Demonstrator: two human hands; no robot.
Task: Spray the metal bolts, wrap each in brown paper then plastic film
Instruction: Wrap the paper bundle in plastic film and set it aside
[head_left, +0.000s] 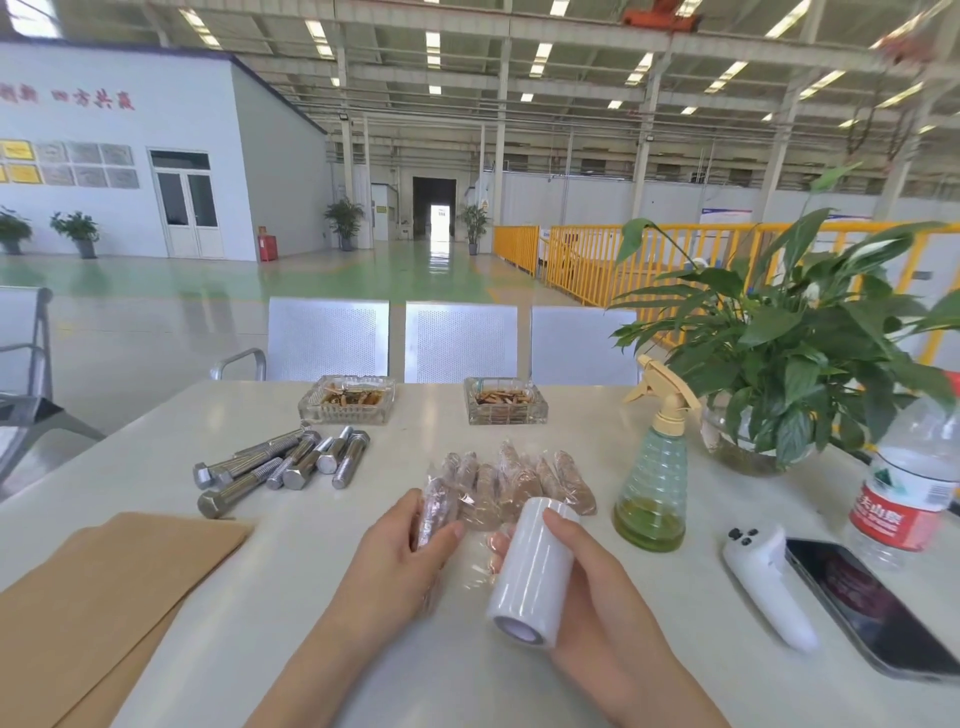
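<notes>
My left hand (405, 556) holds a bolt wrapped in brown paper and film (435, 512) against the white table (322, 597). My right hand (587, 582) grips a roll of plastic film (535, 571); a stretch of clear film runs from the roll to the wrapped bolt. Several wrapped bolts (519, 483) lie in a row just beyond my hands. A pile of several bare metal bolts (280, 467) lies at the left. Brown paper sheets (104, 597) are stacked at the near left. A green spray bottle (654, 467) stands at the right.
Two glass ashtrays (347, 400) (505, 401) sit at the far table edge. At the right are a potted plant (779, 364), a water bottle (904, 483), a white controller (763, 582) and a phone (872, 608). Metal chairs (457, 343) stand behind the table.
</notes>
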